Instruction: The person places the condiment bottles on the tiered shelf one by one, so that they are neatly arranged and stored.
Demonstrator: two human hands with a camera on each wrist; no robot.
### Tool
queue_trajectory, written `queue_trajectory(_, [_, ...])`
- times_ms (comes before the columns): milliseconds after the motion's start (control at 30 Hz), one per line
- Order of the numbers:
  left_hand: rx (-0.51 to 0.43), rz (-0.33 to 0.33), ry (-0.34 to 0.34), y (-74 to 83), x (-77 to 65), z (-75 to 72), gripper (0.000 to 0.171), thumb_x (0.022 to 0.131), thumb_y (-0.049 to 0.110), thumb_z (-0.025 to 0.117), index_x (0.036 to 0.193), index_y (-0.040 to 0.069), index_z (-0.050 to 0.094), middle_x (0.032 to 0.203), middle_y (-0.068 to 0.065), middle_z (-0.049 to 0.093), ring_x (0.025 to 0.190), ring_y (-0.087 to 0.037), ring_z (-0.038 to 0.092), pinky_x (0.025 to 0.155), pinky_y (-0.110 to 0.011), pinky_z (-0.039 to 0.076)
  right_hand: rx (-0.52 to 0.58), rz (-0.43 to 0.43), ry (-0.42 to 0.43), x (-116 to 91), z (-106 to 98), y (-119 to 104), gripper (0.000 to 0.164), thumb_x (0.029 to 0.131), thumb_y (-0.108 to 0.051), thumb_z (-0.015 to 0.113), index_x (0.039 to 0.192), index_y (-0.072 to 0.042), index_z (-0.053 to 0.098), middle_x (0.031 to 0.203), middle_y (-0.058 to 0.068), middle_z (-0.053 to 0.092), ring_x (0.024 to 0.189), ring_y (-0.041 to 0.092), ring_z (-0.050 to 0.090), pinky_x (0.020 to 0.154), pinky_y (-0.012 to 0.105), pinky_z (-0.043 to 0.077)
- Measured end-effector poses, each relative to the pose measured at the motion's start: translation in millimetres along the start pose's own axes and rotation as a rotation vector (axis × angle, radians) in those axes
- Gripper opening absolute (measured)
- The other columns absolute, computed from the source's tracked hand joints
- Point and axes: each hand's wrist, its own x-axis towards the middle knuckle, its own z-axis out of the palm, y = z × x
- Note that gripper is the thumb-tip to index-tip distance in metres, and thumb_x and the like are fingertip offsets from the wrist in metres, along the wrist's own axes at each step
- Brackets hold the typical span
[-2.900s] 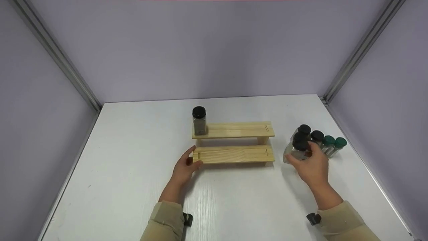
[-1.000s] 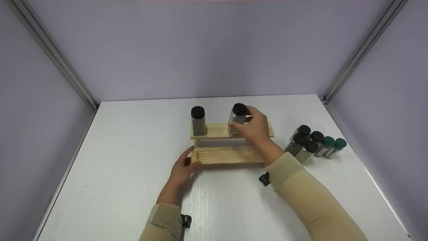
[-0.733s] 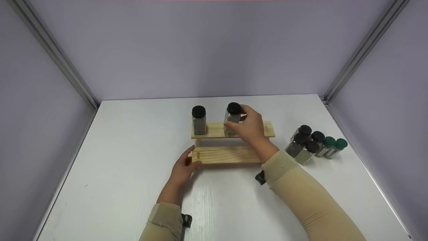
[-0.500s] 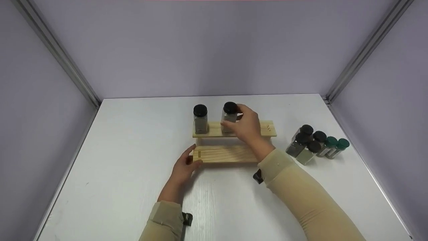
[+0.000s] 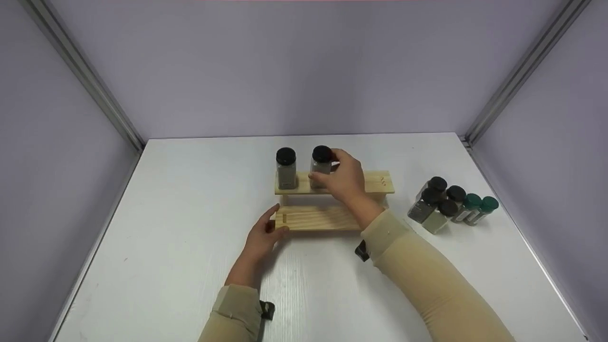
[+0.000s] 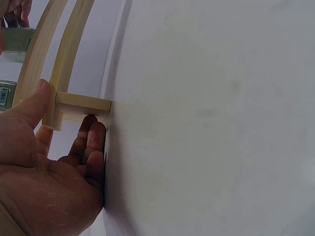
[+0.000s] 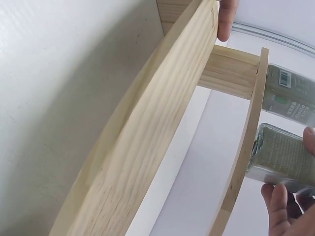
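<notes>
A two-tier wooden spice rack (image 5: 323,218) stands mid-table. My left hand (image 5: 260,237) grips the left end of its lower tier. In the left wrist view, the thumb (image 6: 37,103) lies along the tier's edge and curled fingers sit by the end support. My right hand (image 5: 346,178) holds a black-capped glass spice jar (image 5: 321,166) upright between thumb and fingers at the upper tier. The right wrist view shows this jar's base (image 7: 261,147) right at the tier's surface. A similar black-capped jar (image 5: 286,173) stands at the upper tier's left end, a small gap away.
On the right of the white table (image 5: 180,213), several more jars stand grouped: black-capped ones (image 5: 434,221) and two with green caps (image 5: 488,205). Grey-lilac panels (image 5: 304,71) enclose the table at the back and sides.
My right hand took a black-capped jar from the group on the right, brought it to the upper tier, and has shifted it left toward the first jar. My left hand stays on the rack.
</notes>
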Motion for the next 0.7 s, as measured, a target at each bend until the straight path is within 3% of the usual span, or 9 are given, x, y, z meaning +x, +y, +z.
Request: queue_trajectory(700, [-0.010,0.010,-0.011,-0.1,-0.4,2.1,0.070,0.102,0.019,0.075,0.163,0.012,0.043,0.107,-0.009,0.060,0.094,-0.021,0.050,0.077,-0.034,0.046,-0.047,-0.024,-0.002,-4.1,2.1,4.5,0.067,0.079,-0.027,0.097,0.135,-0.008,0.066,0.123,0.007,0.069,0.103,0.025,0.066,0.088,0.041,0.053])
